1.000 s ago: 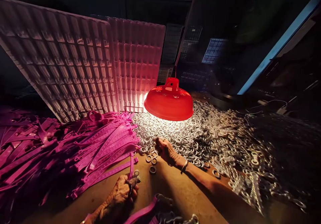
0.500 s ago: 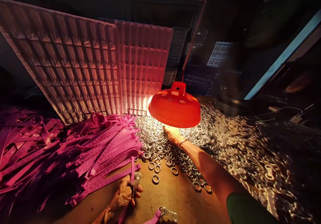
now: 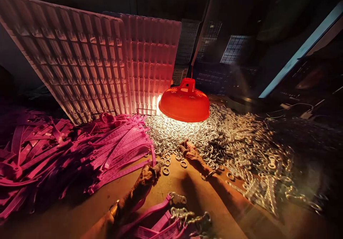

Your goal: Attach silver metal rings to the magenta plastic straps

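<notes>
My left hand (image 3: 149,175) is closed around a pink strap (image 3: 153,155), with a small metal piece (image 3: 160,163) showing at its fingertips. To its right, my right hand (image 3: 190,151) is at the near edge of a heap of metal rings (image 3: 198,139), its fingers drawn together. Whatever those fingers hold, if anything, is too small to make out. Loose rings lie on the table between the hands, one ring (image 3: 165,171) just right of my left hand. Near the bottom are pink straps (image 3: 158,228) with metal links (image 3: 182,213) at their ends.
A red lamp (image 3: 184,105) hangs low over the rings. Left lies a large heap of pink straps (image 3: 115,142). Two ribbed panels (image 3: 80,60) stand behind it. More metal links (image 3: 257,167) spread on the right side of the wooden table (image 3: 118,187).
My right hand has drawn back from under the lamp toward me. My left hand has moved slightly up and right in view. The view has tilted down, showing more straps at the bottom.
</notes>
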Demonstrator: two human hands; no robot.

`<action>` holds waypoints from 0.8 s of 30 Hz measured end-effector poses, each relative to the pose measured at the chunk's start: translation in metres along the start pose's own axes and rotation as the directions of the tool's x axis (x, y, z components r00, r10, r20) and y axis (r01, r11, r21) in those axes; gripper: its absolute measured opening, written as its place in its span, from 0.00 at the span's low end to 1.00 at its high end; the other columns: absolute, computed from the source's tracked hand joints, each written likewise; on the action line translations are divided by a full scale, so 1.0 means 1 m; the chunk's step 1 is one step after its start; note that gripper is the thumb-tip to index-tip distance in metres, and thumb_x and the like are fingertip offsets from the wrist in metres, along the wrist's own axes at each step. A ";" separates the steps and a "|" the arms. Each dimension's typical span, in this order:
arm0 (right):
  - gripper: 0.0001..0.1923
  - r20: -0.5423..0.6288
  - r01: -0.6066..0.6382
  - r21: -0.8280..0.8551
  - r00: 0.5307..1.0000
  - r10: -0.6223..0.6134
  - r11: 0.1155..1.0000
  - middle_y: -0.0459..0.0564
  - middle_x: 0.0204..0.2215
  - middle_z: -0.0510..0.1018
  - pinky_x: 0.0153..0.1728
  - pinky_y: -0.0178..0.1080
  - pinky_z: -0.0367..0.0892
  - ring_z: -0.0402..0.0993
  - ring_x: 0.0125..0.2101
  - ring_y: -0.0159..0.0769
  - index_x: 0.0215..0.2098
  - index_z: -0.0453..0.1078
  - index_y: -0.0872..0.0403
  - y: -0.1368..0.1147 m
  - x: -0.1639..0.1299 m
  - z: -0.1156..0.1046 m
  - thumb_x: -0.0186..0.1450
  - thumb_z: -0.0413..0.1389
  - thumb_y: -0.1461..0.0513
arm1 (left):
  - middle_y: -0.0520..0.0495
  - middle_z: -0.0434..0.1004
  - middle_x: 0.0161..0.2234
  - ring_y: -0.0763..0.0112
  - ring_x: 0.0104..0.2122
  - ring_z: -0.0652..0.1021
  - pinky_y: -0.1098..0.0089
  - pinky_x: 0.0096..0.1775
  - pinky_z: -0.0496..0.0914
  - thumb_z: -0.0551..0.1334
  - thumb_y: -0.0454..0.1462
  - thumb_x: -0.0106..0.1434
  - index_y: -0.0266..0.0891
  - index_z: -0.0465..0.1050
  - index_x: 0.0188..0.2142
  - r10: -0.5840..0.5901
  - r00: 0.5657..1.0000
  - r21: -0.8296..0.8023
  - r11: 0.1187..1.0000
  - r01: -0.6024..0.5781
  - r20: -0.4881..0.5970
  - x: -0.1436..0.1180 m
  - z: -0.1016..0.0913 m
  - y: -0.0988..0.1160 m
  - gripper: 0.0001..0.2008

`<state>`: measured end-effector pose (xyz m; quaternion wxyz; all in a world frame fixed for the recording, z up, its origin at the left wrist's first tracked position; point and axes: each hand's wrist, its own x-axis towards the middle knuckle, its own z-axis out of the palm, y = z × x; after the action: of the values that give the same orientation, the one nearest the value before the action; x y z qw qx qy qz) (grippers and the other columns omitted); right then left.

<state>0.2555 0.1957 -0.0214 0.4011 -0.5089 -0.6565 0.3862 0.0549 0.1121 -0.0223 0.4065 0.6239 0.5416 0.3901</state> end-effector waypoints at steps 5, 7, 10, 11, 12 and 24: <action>0.15 0.249 -0.295 0.498 0.949 0.192 0.815 0.43 0.22 0.65 0.21 0.31 0.56 0.56 0.20 0.27 0.29 0.63 0.55 -0.002 -0.036 0.023 0.54 0.58 0.52 | 0.53 0.65 0.21 0.80 0.18 0.64 0.75 0.22 0.61 0.49 0.51 0.65 0.32 0.71 0.36 -0.055 0.998 -0.198 0.978 0.059 0.025 -0.005 0.006 -0.001 0.23; 0.15 0.372 -0.401 0.600 0.906 0.202 0.692 0.43 0.22 0.65 0.22 0.32 0.58 0.57 0.20 0.27 0.29 0.63 0.54 -0.003 -0.046 0.031 0.52 0.59 0.52 | 0.53 0.64 0.20 0.80 0.19 0.62 0.76 0.22 0.59 0.52 0.50 0.63 0.33 0.72 0.33 -0.058 0.997 -0.260 0.963 0.067 0.042 -0.006 0.004 0.003 0.22; 0.17 0.473 -0.460 0.629 0.866 0.160 0.627 0.45 0.23 0.67 0.22 0.34 0.61 0.58 0.20 0.29 0.31 0.65 0.52 -0.008 -0.057 0.040 0.50 0.59 0.51 | 0.52 0.66 0.21 0.79 0.20 0.62 0.76 0.23 0.58 0.57 0.46 0.61 0.33 0.73 0.33 -0.011 0.989 -0.320 0.946 0.057 0.145 -0.008 -0.001 0.007 0.17; 0.17 0.497 -0.470 0.622 0.855 0.149 0.626 0.45 0.23 0.67 0.22 0.35 0.61 0.58 0.20 0.29 0.31 0.65 0.52 -0.010 -0.059 0.043 0.50 0.59 0.50 | 0.51 0.67 0.21 0.79 0.20 0.62 0.76 0.23 0.58 0.57 0.45 0.61 0.33 0.74 0.34 0.022 0.982 -0.328 0.944 0.041 0.185 -0.009 -0.002 0.008 0.16; 0.16 0.519 -0.479 0.612 0.843 0.138 0.629 0.45 0.22 0.67 0.22 0.35 0.62 0.58 0.20 0.30 0.30 0.66 0.51 -0.013 -0.060 0.045 0.50 0.59 0.50 | 0.50 0.68 0.22 0.78 0.21 0.63 0.75 0.23 0.59 0.57 0.44 0.61 0.33 0.74 0.35 0.057 0.975 -0.330 0.944 0.018 0.216 -0.009 -0.002 0.008 0.15; 0.08 0.236 -0.238 0.372 0.959 0.157 0.897 0.40 0.17 0.66 0.18 0.29 0.66 0.63 0.17 0.27 0.32 0.66 0.55 0.003 -0.068 0.065 0.62 0.46 0.62 | 0.52 0.64 0.19 0.75 0.22 0.64 0.71 0.26 0.59 0.56 0.41 0.57 0.38 0.64 0.20 -0.109 0.994 -0.349 0.930 0.113 0.031 -0.007 0.002 0.019 0.13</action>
<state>0.2075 0.1235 -0.0575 0.3864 -0.4401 -0.5460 0.5990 0.0628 0.1031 -0.0054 0.5354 0.5120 0.4958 0.4533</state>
